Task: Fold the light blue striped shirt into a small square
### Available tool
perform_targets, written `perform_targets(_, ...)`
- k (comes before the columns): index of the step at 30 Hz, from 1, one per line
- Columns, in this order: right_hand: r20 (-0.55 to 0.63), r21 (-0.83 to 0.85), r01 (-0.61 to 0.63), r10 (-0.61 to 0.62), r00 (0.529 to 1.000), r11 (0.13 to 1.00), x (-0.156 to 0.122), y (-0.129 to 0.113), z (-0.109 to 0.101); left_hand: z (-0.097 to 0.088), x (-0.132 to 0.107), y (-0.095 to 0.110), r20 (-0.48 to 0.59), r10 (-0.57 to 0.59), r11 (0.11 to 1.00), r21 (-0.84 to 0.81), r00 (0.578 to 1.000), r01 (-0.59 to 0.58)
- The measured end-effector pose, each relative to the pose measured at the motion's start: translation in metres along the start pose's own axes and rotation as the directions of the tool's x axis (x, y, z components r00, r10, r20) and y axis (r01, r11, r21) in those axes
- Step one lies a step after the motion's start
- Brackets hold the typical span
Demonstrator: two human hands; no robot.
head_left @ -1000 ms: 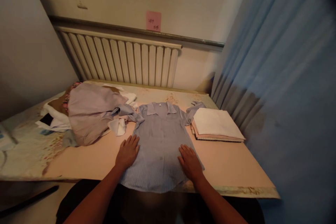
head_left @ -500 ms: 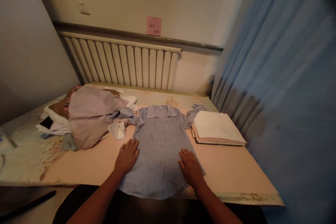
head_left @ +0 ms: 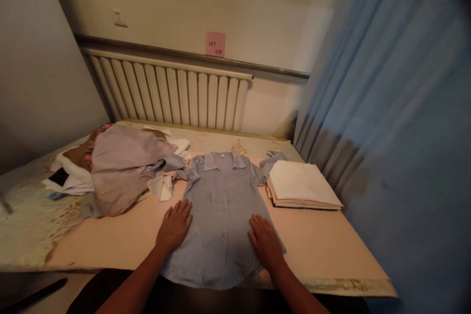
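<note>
A pale blue striped shirt [head_left: 221, 216] lies spread flat, collar away from the viewer, in the middle of a pinkish bench [head_left: 324, 240], its hem hanging slightly over the near edge. The left hand [head_left: 174, 225] rests open, palm down, on the shirt's left side edge; the right hand [head_left: 265, 243] lies open and flat on its lower right part. A heap of unfolded clothes [head_left: 121, 169] sits to the left, touching one sleeve. A folded stack of linens [head_left: 301, 184] sits just right of the shirt. A radiator [head_left: 169, 91] lines the wall behind, and a blue curtain [head_left: 397, 108] hangs at right.
</note>
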State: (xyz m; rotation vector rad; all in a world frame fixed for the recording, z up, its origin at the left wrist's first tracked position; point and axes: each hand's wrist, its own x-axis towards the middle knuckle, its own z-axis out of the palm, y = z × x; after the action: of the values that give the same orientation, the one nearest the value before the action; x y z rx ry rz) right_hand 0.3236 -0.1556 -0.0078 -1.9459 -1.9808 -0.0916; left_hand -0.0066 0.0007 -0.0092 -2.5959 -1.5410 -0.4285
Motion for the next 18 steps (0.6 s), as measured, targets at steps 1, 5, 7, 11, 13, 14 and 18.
perform_targets(1,0.000,-0.001,0.001,-0.001,1.000,1.000,0.000,0.000,0.000,0.000,0.000,0.000,0.000,-0.003,1.000,-0.002,1.000,0.003)
perform_targets(5,-0.021,0.003,0.010,-0.010,1.000,1.000,0.000,0.001,0.001,-0.001,0.000,0.000,0.000,-0.005,1.000,-0.009,1.000,0.005)
perform_targets(7,-0.024,0.009,0.014,-0.014,1.000,1.000,0.000,0.001,0.000,-0.002,0.000,0.001,0.005,-0.006,1.000,-0.008,1.000,0.006)
perform_targets(11,-0.033,0.031,0.013,-0.012,0.999,0.999,-0.001,0.001,0.002,-0.005,0.000,0.003,0.012,-0.005,1.000,-0.015,1.000,0.005)
perform_targets(13,-0.047,0.054,0.015,-0.012,0.999,0.998,-0.002,0.002,0.005,-0.006,0.000,0.003,0.007,-0.009,1.000,-0.022,1.000,0.009)
perform_targets(14,-0.064,0.076,0.016,-0.011,0.998,0.997,-0.002,0.003,0.006,-0.006,0.000,0.003,0.007,-0.010,1.000,-0.023,1.000,0.011)
perform_targets(18,-0.219,0.215,-0.088,0.136,0.966,0.973,0.005,0.014,0.001,-0.007,0.001,0.003,0.021,-0.010,1.000,-0.002,1.000,0.011)
